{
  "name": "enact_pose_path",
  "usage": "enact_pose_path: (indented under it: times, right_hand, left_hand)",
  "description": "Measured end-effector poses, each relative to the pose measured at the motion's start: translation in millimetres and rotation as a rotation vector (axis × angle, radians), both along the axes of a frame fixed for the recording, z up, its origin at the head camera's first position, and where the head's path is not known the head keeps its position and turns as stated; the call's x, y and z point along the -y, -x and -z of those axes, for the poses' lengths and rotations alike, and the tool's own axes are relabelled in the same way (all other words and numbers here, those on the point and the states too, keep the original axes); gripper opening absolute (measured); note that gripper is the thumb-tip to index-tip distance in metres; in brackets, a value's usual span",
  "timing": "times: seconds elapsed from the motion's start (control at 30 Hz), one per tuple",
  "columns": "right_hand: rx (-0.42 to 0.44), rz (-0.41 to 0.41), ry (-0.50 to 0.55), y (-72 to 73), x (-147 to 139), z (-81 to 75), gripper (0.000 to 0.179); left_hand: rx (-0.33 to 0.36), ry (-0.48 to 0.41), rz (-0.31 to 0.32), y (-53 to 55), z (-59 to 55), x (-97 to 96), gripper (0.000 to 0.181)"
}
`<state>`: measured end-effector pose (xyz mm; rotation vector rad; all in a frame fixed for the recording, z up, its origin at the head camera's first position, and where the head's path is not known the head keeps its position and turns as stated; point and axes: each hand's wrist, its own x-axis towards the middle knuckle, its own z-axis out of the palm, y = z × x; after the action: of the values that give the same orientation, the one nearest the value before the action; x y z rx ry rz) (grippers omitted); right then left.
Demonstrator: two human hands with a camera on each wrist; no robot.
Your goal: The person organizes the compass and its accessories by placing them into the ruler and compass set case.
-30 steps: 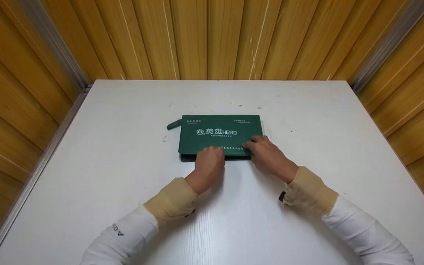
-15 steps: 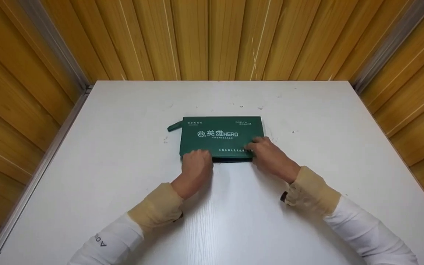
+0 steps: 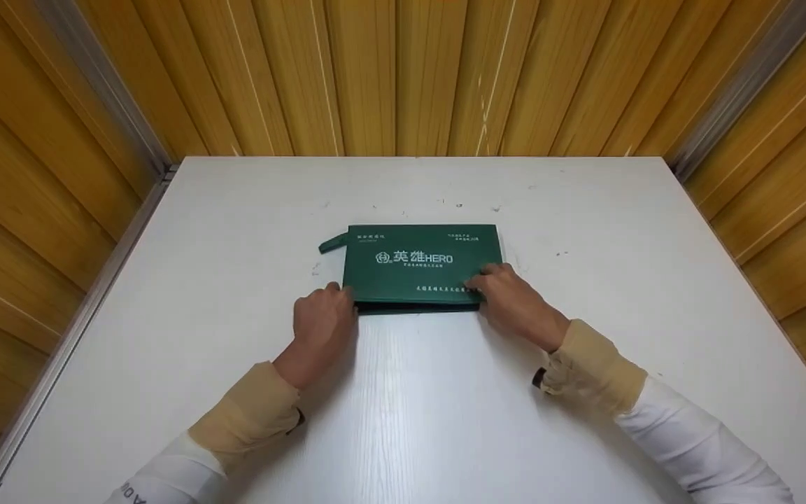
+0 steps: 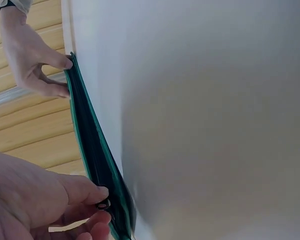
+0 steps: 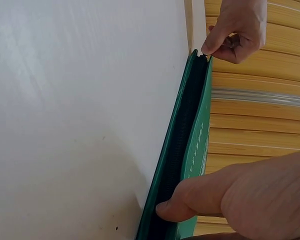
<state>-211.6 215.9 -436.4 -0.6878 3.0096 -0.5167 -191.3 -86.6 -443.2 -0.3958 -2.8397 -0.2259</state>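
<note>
A green zipper pouch with white lettering and a wrist strap lies flat on the white table, its zippered side toward me. My left hand is at the pouch's near left corner. In the left wrist view its thumb and forefinger pinch a small dark zipper pull. My right hand grips the pouch's near right corner, fingers on the top cover. Its thumb presses at the near edge in the right wrist view. Between the two covers the dark zipper strip shows along the edge.
The white table has small dark marks beyond the pouch. Wood-patterned panels stand along the back and both sides, with metal posts at the corners.
My left hand has slid leftward along the pouch's near edge, from about the middle to the left corner. The right hand keeps its grip at the right corner, and the pouch stays nearly still.
</note>
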Motion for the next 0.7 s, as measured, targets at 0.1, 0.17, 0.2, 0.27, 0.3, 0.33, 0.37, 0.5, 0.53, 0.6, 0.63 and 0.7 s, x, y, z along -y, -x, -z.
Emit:
enact_pose_path:
  times: [0.1,0.17,0.2,0.27,0.3,0.33,0.37,0.5,0.53,0.6,0.63,0.7]
  right_hand:
    - [-0.014,-0.007,0.003,-0.1,-1.2,-0.5,0.034]
    - [-0.017,-0.011,0.001,-0.7,-1.6,-0.5,0.034]
    - [-0.017,-0.01,0.0,-1.2,-1.8,-0.8,0.034]
    - [-0.014,-0.007,-0.004,-2.2,-1.5,-0.1,0.034]
    - [-0.013,-0.004,-0.007,-2.9,-1.2,-0.2,0.034]
    - [-0.012,-0.002,-0.009,-3.5,-1.0,-0.4,0.034]
    - [-0.011,0.0,-0.006,-3.8,-0.9,-0.5,0.034]
    - [-0.016,-0.009,0.0,-4.1,-0.4,-0.9,0.033]
    - [-0.018,-0.011,0.0,-3.9,-0.5,-0.7,0.033]
    - [-0.025,-0.016,-0.012,-3.8,-0.4,-0.6,0.033]
    - [-0.024,-0.016,-0.02,-3.7,-0.4,-0.8,0.034]
    - [-0.026,-0.017,-0.041,-3.9,0.0,-1.3,0.034]
  left_hand:
    - [0.025,-0.02,0.008,2.1,-0.3,6.4,0.011]
    - [0.046,-0.015,0.002,3.9,-1.4,9.3,0.013]
    - [0.053,-0.005,-0.002,5.0,-2.0,10.4,0.014]
    - [0.064,0.016,-0.01,6.4,-2.4,12.7,0.014]
    - [0.065,0.028,-0.01,7.0,-2.7,13.6,0.014]
    - [0.065,0.04,-0.008,7.5,-3.0,14.2,0.013]
    - [0.063,0.049,-0.003,7.8,-3.1,14.8,0.013]
    - [0.043,0.072,0.014,9.5,-2.1,17.6,0.007]
    - [0.035,0.073,0.014,10.3,-1.7,18.7,0.006]
    - [0.014,0.066,0.012,12.8,-0.4,21.5,0.006]
    - [0.001,0.062,0.013,14.3,0.4,23.2,0.007]
    - [-0.02,0.056,0.016,18.0,1.9,26.7,0.01]
